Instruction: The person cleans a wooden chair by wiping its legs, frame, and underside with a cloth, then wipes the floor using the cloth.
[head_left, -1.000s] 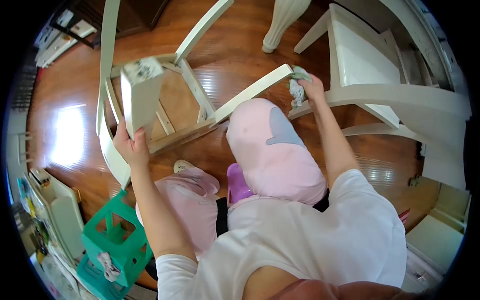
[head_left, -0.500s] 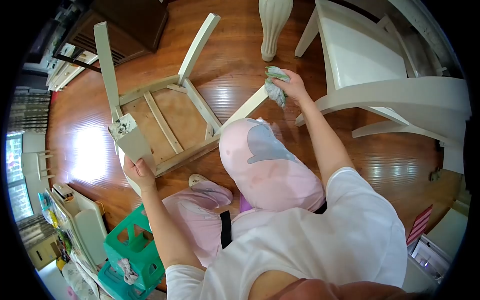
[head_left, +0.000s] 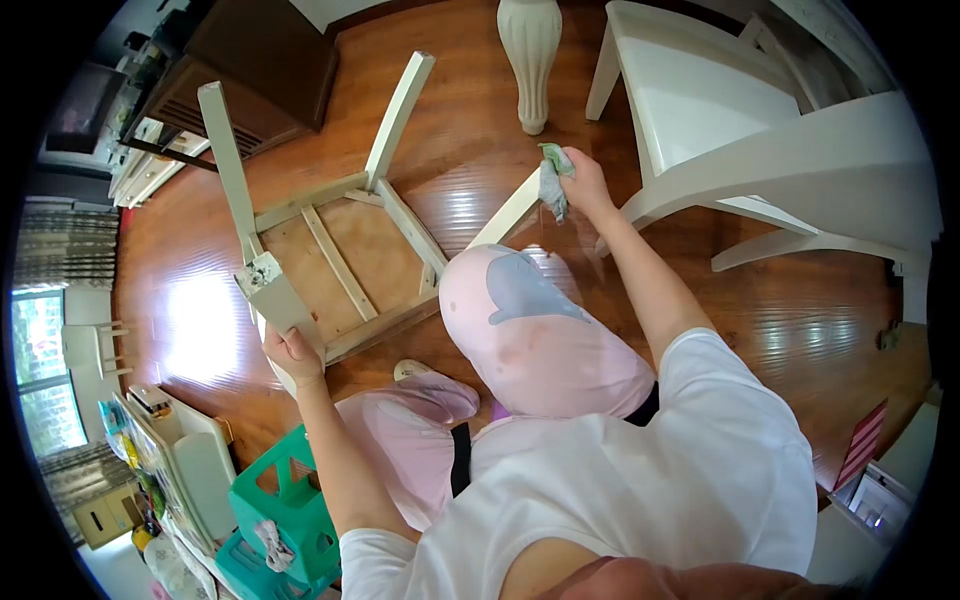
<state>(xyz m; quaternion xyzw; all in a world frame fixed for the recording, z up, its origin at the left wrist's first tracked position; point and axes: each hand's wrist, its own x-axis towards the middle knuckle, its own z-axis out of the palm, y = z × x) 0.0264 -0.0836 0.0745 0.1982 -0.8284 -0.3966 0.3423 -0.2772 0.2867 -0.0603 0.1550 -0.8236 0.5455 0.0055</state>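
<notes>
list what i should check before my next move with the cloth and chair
1. Left hand wrapped around a leg: ok.
2. Cloth held in right hand: ok.
3. Cloth at the end of another leg: ok.
4. Chair underside in view: ok.
5. Held leg's foot free of dark marks: not ok.
6. Cloth damp: cannot tell.

glossy wood floor [head_left: 465, 90], bright glare [head_left: 203, 320] | curtained window [head_left: 48, 338] at left | dark brown cabinet [head_left: 262, 72]
</notes>
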